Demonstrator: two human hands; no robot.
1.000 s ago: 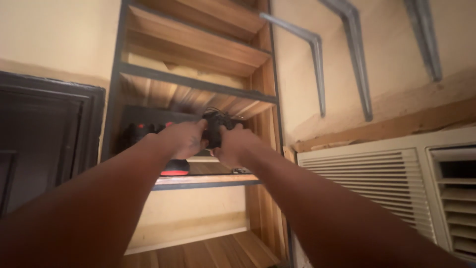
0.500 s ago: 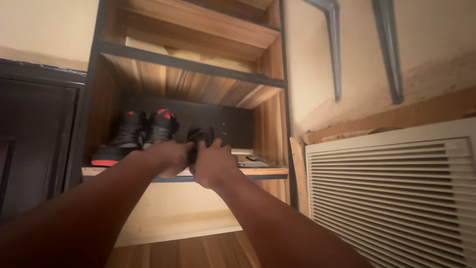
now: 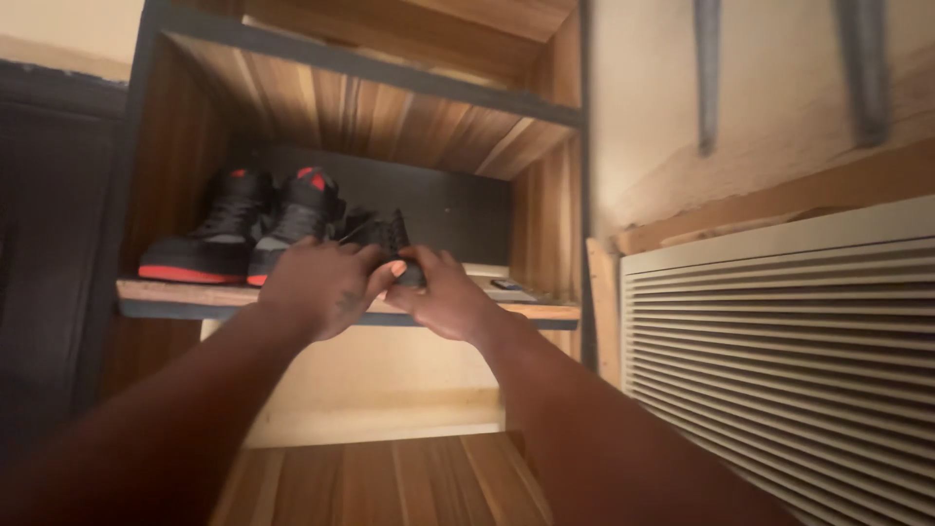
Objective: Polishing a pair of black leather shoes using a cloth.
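Black shoe [image 3: 385, 239] sits on the wooden shelf [image 3: 506, 312], between my two hands, its long axis running front to back, toe toward me. From the left: a black-and-red pair of sneakers [image 3: 239, 229] just beside it, then my left hand [image 3: 321, 287] curled on its near end, my right hand [image 3: 443, 297] closed on its right side. Both are equally near. A slatted white vent [image 3: 779, 351] stands well right.
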